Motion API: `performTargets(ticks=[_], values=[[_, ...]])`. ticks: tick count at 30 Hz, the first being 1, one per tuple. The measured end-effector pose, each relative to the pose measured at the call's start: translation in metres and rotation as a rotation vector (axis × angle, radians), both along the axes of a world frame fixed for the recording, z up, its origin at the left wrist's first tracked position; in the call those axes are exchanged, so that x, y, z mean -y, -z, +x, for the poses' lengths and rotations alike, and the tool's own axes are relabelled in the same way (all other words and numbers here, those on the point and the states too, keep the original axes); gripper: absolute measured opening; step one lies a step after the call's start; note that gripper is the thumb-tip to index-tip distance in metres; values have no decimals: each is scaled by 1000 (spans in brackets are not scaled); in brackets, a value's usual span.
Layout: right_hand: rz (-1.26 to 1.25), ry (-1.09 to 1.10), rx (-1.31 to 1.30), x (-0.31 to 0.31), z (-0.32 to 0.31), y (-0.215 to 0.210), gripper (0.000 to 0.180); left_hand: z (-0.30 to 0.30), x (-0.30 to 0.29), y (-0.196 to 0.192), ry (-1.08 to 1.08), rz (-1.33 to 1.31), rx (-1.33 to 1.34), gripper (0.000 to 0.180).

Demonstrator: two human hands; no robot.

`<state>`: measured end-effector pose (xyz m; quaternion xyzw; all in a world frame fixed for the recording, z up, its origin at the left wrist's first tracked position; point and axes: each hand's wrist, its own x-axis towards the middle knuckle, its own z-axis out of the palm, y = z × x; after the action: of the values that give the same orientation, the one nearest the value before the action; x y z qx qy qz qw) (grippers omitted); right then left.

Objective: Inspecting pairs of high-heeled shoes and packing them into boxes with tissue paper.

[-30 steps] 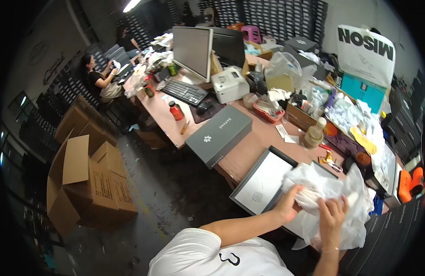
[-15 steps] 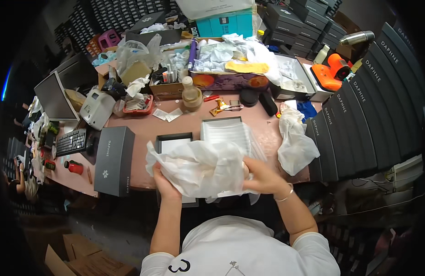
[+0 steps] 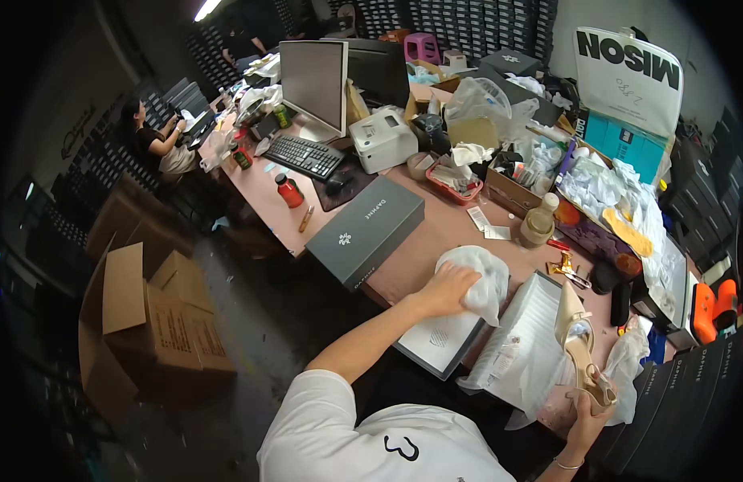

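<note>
1. Left hand (image 3: 449, 287) closed over a bunch of white tissue paper (image 3: 484, 277), pressing it down above the open shoe box (image 3: 440, 347) at the near edge of the desk (image 3: 435, 233).
2. Right hand (image 3: 587, 406) low at the right, wrapped around the lower end of a cream high-heeled shoe (image 3: 578, 341), held upright with its pointed toe up.
3. White shoe-box lid (image 3: 526, 337) with ribbed paper lying between the two hands, just beside the open box and partly under the shoe.
4. More crumpled white paper (image 3: 628, 365) just right of the shoe, close to the right hand.
5. Closed grey shoe box (image 3: 366, 230) flat on the desk, left of the tissue and near the left forearm.
6. Further back on the desk: red bottle (image 3: 288, 191), black keyboard (image 3: 304, 156), monitor (image 3: 312, 80), small white printer (image 3: 382, 140).
7. Round tan jar (image 3: 538, 225) behind the lid, among paper scraps; heaped white paper and a yellow insole (image 3: 628, 231) at the far right.
8. Orange tool (image 3: 713, 304) at the right edge, well apart from both hands.
9. Open cardboard boxes (image 3: 150, 321) on the floor at the left.
10. Another person (image 3: 158, 145) seated at the far end of the desk, well away.
</note>
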<state>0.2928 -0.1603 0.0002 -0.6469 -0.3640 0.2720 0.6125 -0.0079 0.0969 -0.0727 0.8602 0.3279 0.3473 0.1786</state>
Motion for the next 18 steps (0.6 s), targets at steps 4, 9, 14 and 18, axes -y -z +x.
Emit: performTargets(ticks=[4,9,14,18], values=[[71,8,144,-11,-42,3,57,15,51,-2,38,-421,256,91],[-7,-808,221,-36,-73,-11,57,83,94,-9,502,-1731,1399,77],[111,-483,588,-74,-57,-30,40,64,103,-18,200,-1819,1276,81],[109,-545,931,-104,-75,-4,34,80,130,-46,107,-1828,1221,74]])
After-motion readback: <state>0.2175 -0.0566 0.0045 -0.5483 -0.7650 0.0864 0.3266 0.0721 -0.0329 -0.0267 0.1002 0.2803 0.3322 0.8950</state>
